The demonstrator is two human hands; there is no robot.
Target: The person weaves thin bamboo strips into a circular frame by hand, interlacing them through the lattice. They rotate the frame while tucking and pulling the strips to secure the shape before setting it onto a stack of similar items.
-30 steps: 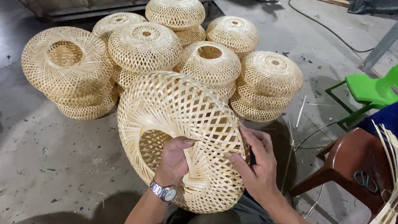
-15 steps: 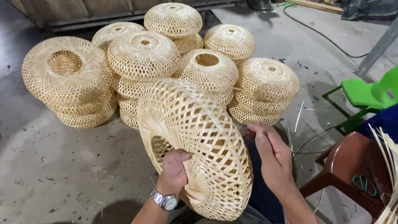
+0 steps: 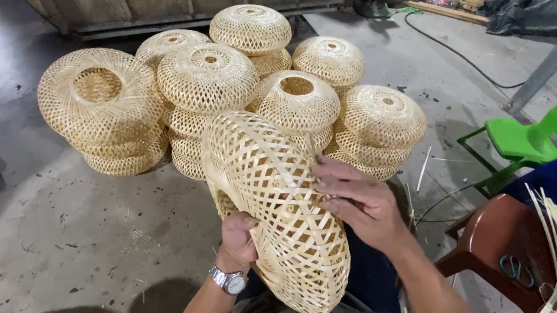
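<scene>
Since the earlier frame you have turned the pale woven bamboo lattice shade (image 3: 278, 213) more edge-on over your lap. Your left hand (image 3: 239, 238) grips its lower rim; your right hand (image 3: 358, 200) lies spread on the weave. It seems light, springy, fragile: hold the rim.

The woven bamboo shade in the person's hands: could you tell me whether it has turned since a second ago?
Yes. The woven bamboo shade has turned edge-on, its opening now facing left, away from the green chair.

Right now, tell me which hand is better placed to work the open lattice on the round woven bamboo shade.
Right, probably. The right hand lies fingers spread on the round woven bamboo shade, on its outer lattice, while the left hand grips the lower rim, steadying it.
</scene>
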